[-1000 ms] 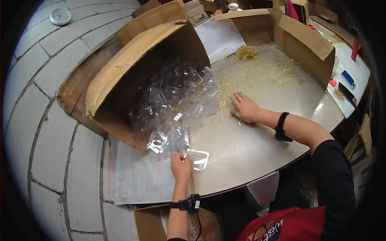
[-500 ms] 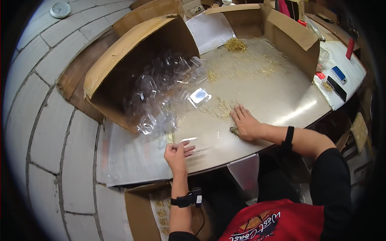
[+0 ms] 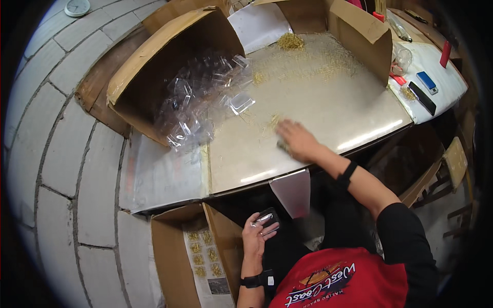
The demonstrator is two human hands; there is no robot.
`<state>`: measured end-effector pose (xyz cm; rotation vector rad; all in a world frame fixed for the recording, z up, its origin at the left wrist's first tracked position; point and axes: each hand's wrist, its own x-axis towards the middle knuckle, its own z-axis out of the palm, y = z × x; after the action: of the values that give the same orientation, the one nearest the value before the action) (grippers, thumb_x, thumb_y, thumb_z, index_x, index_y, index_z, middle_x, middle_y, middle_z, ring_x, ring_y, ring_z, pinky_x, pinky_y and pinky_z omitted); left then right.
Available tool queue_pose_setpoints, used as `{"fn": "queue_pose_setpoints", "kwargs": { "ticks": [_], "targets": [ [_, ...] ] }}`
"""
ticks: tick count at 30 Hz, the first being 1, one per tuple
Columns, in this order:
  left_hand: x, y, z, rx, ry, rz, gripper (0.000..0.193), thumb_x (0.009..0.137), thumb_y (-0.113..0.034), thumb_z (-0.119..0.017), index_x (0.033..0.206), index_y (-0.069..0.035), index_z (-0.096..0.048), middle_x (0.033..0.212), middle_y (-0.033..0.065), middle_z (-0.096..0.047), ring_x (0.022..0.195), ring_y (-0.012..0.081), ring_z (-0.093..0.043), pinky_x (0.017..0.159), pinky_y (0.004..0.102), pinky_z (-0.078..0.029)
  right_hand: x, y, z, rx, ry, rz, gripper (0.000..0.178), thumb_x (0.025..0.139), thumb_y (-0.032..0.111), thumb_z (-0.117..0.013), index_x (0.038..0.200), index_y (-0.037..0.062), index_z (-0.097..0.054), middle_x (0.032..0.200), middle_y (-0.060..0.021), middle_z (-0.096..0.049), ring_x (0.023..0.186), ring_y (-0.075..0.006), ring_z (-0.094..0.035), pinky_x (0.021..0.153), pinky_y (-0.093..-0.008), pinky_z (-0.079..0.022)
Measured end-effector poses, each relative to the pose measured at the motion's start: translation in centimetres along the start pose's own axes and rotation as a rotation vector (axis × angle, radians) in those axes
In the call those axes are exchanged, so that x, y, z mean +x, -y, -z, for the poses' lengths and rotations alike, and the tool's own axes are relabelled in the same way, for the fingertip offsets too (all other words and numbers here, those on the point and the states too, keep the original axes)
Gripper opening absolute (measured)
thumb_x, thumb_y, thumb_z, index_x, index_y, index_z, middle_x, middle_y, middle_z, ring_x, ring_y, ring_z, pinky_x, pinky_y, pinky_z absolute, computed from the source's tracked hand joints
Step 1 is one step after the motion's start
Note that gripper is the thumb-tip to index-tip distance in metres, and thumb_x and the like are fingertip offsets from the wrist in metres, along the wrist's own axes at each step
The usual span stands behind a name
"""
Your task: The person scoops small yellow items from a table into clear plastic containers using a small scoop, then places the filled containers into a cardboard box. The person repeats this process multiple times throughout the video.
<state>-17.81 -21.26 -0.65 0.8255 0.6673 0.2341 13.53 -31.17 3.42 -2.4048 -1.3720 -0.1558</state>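
One clear plastic box (image 3: pixel 267 220) sits in the left grip (image 3: pixel 253 239).

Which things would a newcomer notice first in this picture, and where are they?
Probably the big cardboard box, opening sideways on the left of the table, with clear plastic pieces spilling out. Next, the golden heap at the table's far side. Then the left hand, holding a single clear piece below the table's near edge in the view.

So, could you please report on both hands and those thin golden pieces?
Left hand: holding a clear rectangular plastic case, off the smooth grey tabletop. Right hand: palm down over tabletop, beside loose thin golden pieces. Nothing visible blocking the right hand.
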Motion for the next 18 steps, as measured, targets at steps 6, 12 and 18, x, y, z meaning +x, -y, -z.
{"fn": "queue_pose_setpoints", "kwargs": {
  "ticks": [6, 12, 18],
  "targets": [
    [3.6, 6.8, 2.6, 0.186, 0.042, 0.180, 0.028, 0.096, -0.017, -0.040, 0.114, 0.002, -0.050, 0.107, 0.0208, -0.062, 0.087, 0.0310, -0.067, 0.067, 0.0396, -0.059, -1.1, 0.2, 1.8, 0.190, 0.135, 0.016, 0.053, 0.093, 0.036, -0.045, 0.130, -0.0027, -0.044, 0.142, -0.0237, -0.034, 0.134, -0.0370, -0.029, 0.110, -0.0415, -0.026],
    [4.3, 10.7, -2.9, 0.143, 0.159, 0.249, 0.044, 0.099, -0.036, -0.031, 0.116, 0.001, -0.048, 0.109, 0.0212, -0.060, 0.088, 0.0331, -0.067, 0.064, 0.0368, -0.057, -1.4, -1.8, 1.9, 0.363, -0.092, -0.145, 0.049, 0.094, 0.037, -0.045, 0.132, 0.0071, -0.046, 0.142, -0.0166, -0.038, 0.133, -0.0310, -0.033, 0.110, -0.0402, -0.026],
    [3.6, 10.8, -3.2, -0.010, 0.188, 0.247, 0.054, 0.099, -0.043, -0.030, 0.129, 0.000, -0.041, 0.122, 0.0215, -0.055, 0.096, 0.0330, -0.064, 0.067, 0.0323, -0.056, -3.2, 6.0, -2.0, 0.086, -0.151, -0.003, 0.043, 0.091, 0.030, -0.049, 0.124, 0.0025, -0.051, 0.136, -0.0186, -0.043, 0.130, -0.0352, -0.035, 0.107, -0.0441, -0.029]
  ]
}}
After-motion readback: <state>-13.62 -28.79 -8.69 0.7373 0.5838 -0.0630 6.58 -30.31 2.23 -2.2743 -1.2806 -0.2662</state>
